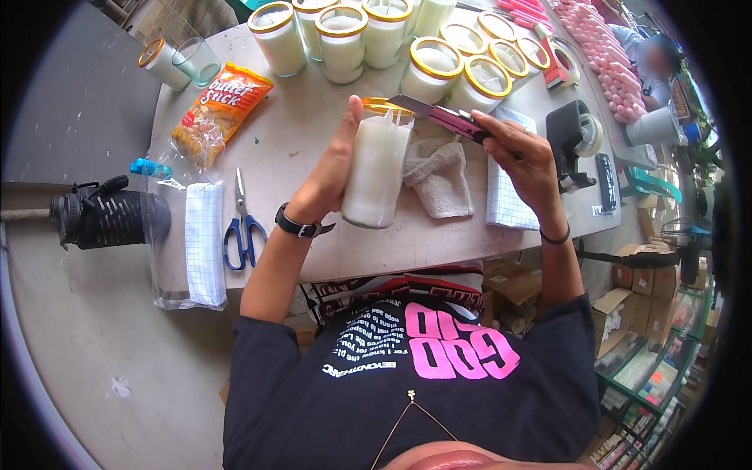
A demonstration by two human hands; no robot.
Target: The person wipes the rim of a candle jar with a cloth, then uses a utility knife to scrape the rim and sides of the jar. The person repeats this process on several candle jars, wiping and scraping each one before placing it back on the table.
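My left hand (341, 155) is wrapped around the side of a glass jar candle (377, 170) filled with white wax, held up over the table (294, 235). A gold ring shows at the jar's far rim, and a wick stands near it. In my right hand (520, 150) is a pink and black utility knife (452, 120); its wide blade lies at the jar's rim. Whether the blade touches the rim or the wax, I cannot tell. Behind the jar and to its right lies a folded white cloth (440, 176).
Several gold-rimmed jar candles (341, 50) stand at the table's far side. A snack bag (220, 114), blue-handled scissors (241, 229) and a black water bottle (111, 211) are on the left. Right are a tape dispenser (567, 138) and folded checked cloth (511, 197). A person (646, 59) is beyond.
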